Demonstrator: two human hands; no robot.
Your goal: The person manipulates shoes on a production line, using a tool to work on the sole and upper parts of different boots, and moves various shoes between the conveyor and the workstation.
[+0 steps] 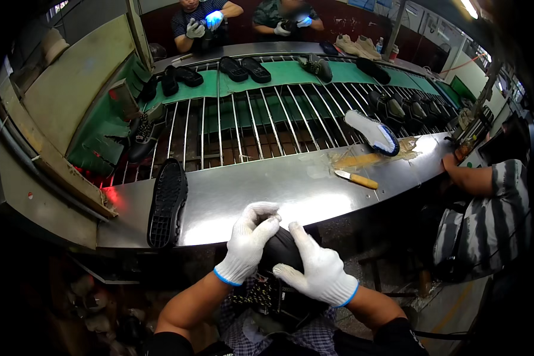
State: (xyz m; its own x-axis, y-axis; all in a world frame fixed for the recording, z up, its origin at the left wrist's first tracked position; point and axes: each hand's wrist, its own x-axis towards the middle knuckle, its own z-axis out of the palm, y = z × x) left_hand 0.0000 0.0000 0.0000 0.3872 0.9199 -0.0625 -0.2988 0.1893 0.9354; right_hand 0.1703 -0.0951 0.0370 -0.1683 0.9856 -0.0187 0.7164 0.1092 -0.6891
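The black shoe (280,250) is resting over the person's lap, just off the near edge of the metal surface (231,196), its toe pointing away from the body and its laced part lying nearer. That pose is probably leaving the toe free for 2 hands to reach from both sides, while the legs seem to be bearing the rear end.

The left hand (250,243) is curling its thumb and fingers together at the front of the toe, its grip grasping the shoe there. The right hand (321,272) is spreading its thumb and forefinger along the other side, likely steadying it; its other fingers are hiding their contact, so I cannot tell whether that grip is clenching or only pressing.

On the surface, the knife (359,179) is lying ahead and to the right, its handle pointing rightward, perhaps for easy pickup. The black outsole (167,204) is lying tread up at the left, apparently out of the hands' way.

The shoe's toe is looking smooth, dark and rounded, and its laces (256,295) are showing pale flecks against black. Shadow is obscuring its rear.
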